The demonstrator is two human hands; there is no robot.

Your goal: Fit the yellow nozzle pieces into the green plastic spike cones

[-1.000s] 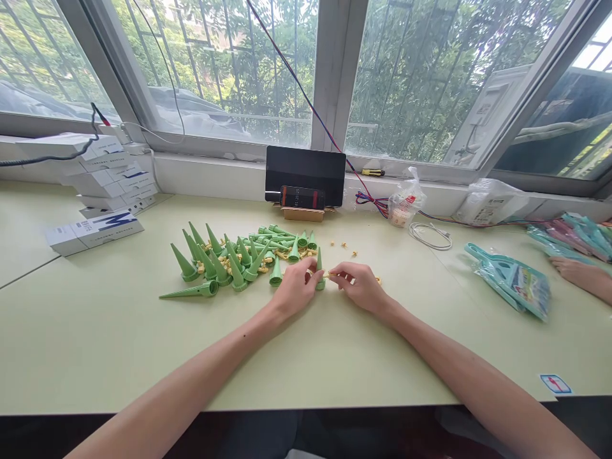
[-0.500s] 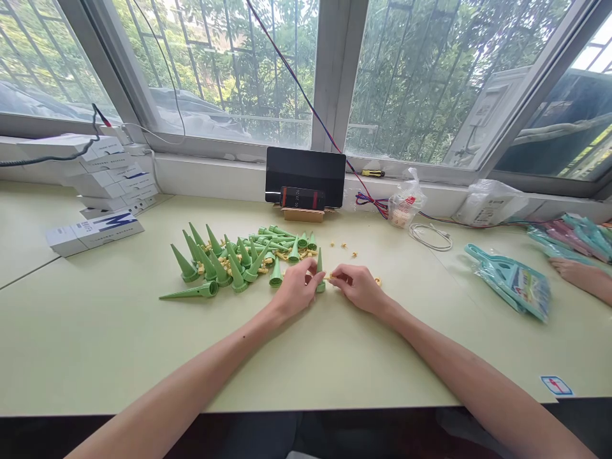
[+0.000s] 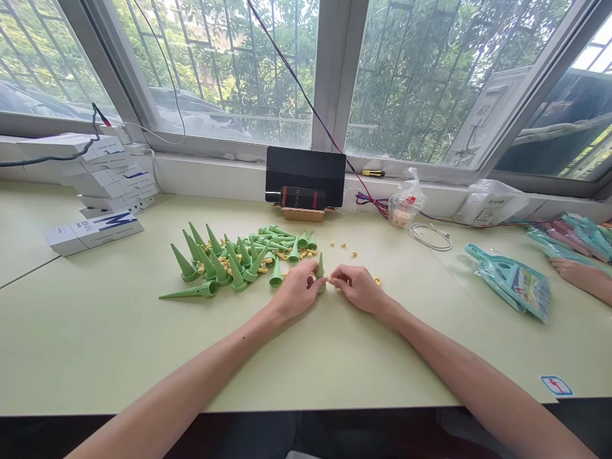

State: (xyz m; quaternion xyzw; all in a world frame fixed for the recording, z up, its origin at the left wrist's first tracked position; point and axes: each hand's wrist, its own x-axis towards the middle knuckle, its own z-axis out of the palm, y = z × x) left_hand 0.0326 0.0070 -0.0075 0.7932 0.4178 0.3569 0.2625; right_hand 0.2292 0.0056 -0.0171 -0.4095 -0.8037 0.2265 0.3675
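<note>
My left hand is closed round a green plastic spike, which stands upright, point up, near the middle of the table. Close by on its right, the fingertips of my right hand pinch a small yellow plastic piece against or just beside the spike's side; exact contact is hidden by fingers. A pile of similar green spikes, some upright and some lying, spreads to the left with yellow pieces among them. One spike lies on its side at the front of the pile.
Behind the hands, a phone leans on a dark tablet. White boxes are at the left. A wrapped teal dustpan lies at the right, near another person's hand. Small yellow bits lie beyond my right hand.
The spike in my left hand has tilted or shifted very slightly. My left thumb now covers more of the gap towards the yellow piece. My right hand has hardly moved.
</note>
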